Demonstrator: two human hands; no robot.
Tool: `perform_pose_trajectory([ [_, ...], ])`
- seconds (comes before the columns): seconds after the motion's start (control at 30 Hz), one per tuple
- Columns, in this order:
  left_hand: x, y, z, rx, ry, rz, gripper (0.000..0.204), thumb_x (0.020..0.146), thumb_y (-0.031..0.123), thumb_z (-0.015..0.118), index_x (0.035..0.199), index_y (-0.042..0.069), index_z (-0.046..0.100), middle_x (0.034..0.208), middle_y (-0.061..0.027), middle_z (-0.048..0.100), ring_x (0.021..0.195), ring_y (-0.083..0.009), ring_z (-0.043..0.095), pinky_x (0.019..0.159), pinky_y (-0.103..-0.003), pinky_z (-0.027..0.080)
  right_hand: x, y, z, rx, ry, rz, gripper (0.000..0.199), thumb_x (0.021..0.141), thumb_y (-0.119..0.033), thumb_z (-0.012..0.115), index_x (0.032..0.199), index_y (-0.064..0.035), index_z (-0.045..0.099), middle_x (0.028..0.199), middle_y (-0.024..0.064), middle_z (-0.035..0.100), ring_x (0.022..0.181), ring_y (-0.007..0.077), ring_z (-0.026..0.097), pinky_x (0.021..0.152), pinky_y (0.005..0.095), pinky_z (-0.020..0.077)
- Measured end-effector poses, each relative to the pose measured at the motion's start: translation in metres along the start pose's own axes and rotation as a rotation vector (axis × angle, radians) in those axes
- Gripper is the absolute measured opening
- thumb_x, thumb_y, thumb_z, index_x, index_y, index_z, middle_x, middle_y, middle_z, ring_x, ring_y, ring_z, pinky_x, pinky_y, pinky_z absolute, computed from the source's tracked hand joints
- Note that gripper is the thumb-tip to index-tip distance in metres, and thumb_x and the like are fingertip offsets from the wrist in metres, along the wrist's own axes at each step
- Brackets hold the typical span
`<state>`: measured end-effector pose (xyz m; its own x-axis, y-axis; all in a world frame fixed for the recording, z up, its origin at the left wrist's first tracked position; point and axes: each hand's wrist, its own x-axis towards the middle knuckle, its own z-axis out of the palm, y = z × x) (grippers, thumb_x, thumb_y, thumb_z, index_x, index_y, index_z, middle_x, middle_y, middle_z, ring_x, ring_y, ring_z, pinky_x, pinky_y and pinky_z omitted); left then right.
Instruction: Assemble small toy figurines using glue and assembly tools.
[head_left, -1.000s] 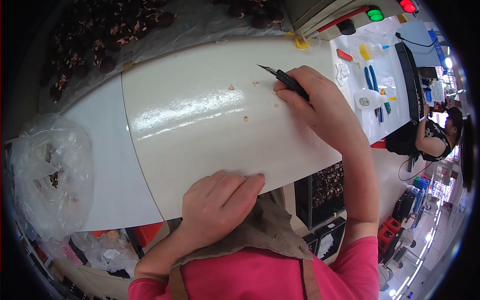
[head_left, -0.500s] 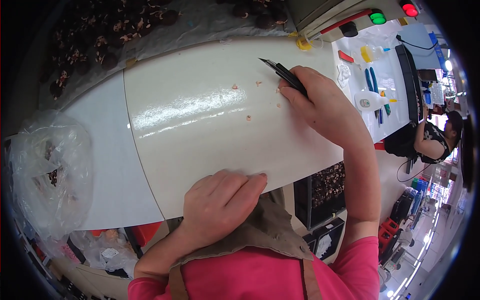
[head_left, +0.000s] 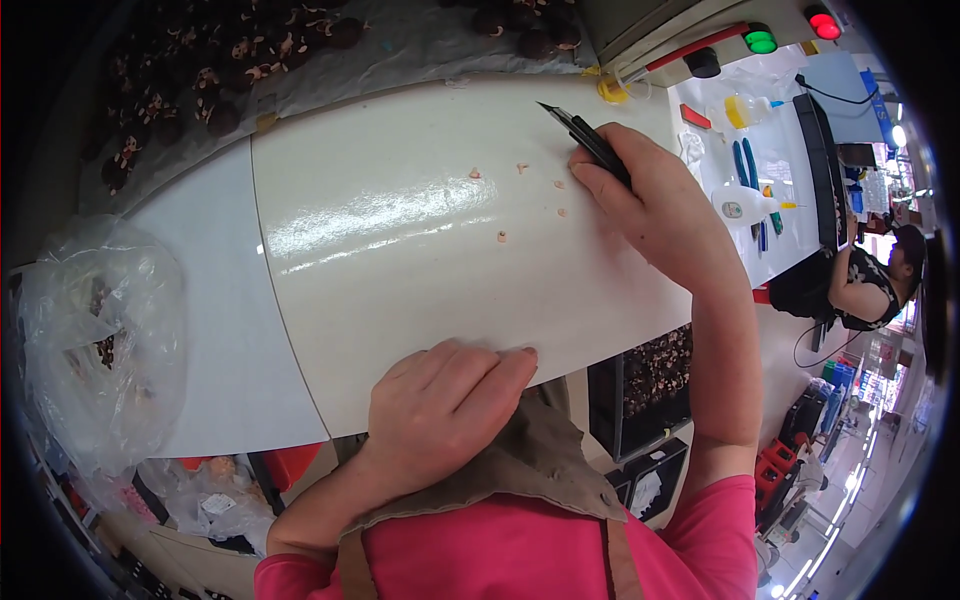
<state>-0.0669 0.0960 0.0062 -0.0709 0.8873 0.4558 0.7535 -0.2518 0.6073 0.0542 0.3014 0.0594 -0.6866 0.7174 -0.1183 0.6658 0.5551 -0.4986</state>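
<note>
My right hand [head_left: 650, 190] is closed round a black craft knife [head_left: 598, 155], held above the right part of the pale table. Its pointed tip slants up and to the left, clear of the tabletop. Left of and below the knife lie several tiny pinkish pieces [head_left: 502, 237], scattered on the glossy surface. My left hand [head_left: 445, 405] rests at the table's near edge, its fingers curled together. Whatever those fingers hold, if anything, is hidden from view.
Dark figures with pinkish parts [head_left: 225, 75] cover a grey sheet along the far left. A clear plastic bag [head_left: 110, 350] sits at left. Bottles [head_left: 745, 203] and blue-handled tools stand right. Below the edge is a black crate [head_left: 605, 410]. Another person [head_left: 865, 280] sits far right.
My right hand and the knife have shifted slightly right and up, away from the small pieces. The left hand stays in place at the near edge.
</note>
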Motion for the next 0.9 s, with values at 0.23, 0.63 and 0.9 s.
perform_pose_trajectory([
  [0.23, -0.002, -0.001, -0.002, 0.004, 0.010, 0.014, 0.023, 0.067, 0.005, 0.067, 0.089, 0.009, 0.063, 0.069, 0.0010, 0.047, 0.056, -0.0120, 0.051, 0.046, -0.024, 0.041, 0.001, -0.006, -0.004, 0.045, -0.038, -0.106, 0.025, 0.087, -0.021, 0.060, 0.095, 0.0026, 0.057, 0.077, 0.0135, 0.058, 0.067, 0.0225, 0.053, 0.064, 0.0323, 0.0435],
  [0.63, 0.003, -0.003, -0.060, -1.195, -0.061, -0.741, 0.039, 0.093, 0.021, 0.040, 0.128, 0.002, 0.043, 0.120, -0.0076, 0.053, 0.094, -0.0094, 0.046, 0.081, -0.024, 0.037, -0.039, -0.026, -0.007, 0.173, 0.015, 0.023, 0.017, 0.089, -0.015, 0.056, 0.094, -0.0001, 0.051, 0.075, 0.0074, 0.054, 0.070, 0.0134, 0.052, 0.064, 0.0271, 0.0424],
  [0.9, -0.006, 0.024, -0.052, -1.266, 0.034, -0.735, 0.041, 0.093, 0.012, 0.048, 0.132, 0.001, 0.040, 0.131, -0.0119, 0.048, 0.113, -0.0151, 0.047, 0.096, -0.028, 0.037, -0.098, -0.039, 0.021, 0.320, 0.006, -0.002, 0.011, 0.085, -0.010, 0.059, 0.089, -0.0010, 0.055, 0.078, 0.0067, 0.053, 0.073, 0.0141, 0.049, 0.069, 0.0265, 0.0413],
])
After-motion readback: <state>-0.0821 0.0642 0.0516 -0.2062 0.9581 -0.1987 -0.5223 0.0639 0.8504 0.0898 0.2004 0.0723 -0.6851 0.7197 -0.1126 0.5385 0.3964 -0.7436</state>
